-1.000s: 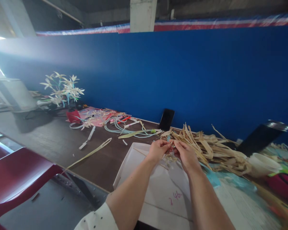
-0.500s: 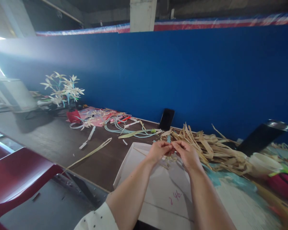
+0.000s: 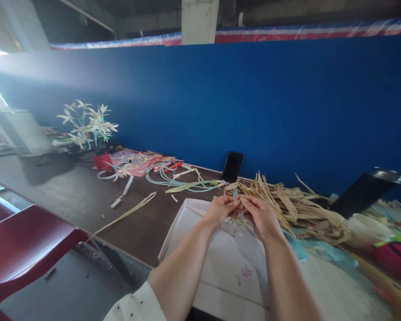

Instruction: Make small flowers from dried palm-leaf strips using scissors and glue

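My left hand and my right hand meet above a white box lid with pink handwriting on it. Both are closed in a pinch, thumbs and fingertips almost touching. Whatever sits between the fingertips is too small and hidden to name. Just beyond them a short light-blue strip shows; I cannot tell whether it is held. Pale scraps and a thin stick lie on the lid below the hands. A pile of dried husk strips is right beside my right hand.
A black phone leans on the blue partition. To the right are a dark flask and a white bowl. Leftward lie pale-blue cords, a husk strip, white husk flowers and a kettle. A red chair stands at lower left.
The fingertips have shifted slightly, with the right thumb and fingers a little apart from the left ones now. Everything else stays in place.
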Demonstrator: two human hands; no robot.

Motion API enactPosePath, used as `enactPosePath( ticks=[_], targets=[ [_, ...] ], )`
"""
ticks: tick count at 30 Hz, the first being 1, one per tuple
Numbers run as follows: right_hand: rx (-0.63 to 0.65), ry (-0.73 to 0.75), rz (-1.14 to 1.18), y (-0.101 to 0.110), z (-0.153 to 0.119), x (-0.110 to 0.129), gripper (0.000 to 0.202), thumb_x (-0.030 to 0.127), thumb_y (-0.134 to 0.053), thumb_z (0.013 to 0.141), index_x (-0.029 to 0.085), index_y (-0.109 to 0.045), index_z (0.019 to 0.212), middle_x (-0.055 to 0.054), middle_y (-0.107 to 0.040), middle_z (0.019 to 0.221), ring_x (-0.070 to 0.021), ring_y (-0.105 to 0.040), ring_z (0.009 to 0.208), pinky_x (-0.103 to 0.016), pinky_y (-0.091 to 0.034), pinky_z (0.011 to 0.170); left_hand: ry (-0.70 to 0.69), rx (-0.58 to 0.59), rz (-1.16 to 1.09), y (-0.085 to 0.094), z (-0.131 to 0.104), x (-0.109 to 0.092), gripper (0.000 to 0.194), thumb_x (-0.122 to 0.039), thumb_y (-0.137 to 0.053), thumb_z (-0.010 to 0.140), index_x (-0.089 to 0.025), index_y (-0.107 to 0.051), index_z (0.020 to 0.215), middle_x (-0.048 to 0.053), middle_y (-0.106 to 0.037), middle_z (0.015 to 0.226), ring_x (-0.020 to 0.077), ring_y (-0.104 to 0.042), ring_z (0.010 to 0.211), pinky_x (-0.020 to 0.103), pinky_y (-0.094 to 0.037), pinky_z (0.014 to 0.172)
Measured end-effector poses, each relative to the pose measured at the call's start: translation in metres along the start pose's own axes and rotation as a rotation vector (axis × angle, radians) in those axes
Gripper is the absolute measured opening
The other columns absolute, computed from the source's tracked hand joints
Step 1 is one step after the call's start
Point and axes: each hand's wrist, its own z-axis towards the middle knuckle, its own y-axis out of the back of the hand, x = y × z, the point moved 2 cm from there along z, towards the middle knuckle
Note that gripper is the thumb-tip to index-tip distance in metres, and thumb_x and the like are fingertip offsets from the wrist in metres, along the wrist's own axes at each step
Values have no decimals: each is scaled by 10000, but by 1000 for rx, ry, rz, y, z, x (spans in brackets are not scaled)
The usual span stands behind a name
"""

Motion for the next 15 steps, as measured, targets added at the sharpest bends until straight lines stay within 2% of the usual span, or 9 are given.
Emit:
enactPosePath(
  ticks=[9,15],
  targets=[
    [3,-16,87,-3,-3,3,334,414,-725,616,202,-681,870,12,-590,600,-96,-488,530,-207,-364,485,-13,92,-7,3,2,5,366,-428,-701,637,-91,-601,738,31,-589,660,72,-515,573,215,-391,582],
    [-1,12,60,-4,-3,5,354,435,-719,609,189,-684,862,4,-597,604,-96,-499,525,-207,-380,476,14,85,-67,3,2,6,369,-408,-725,614,-91,-591,750,32,-599,689,71,-531,580,212,-391,592]
  ],
)
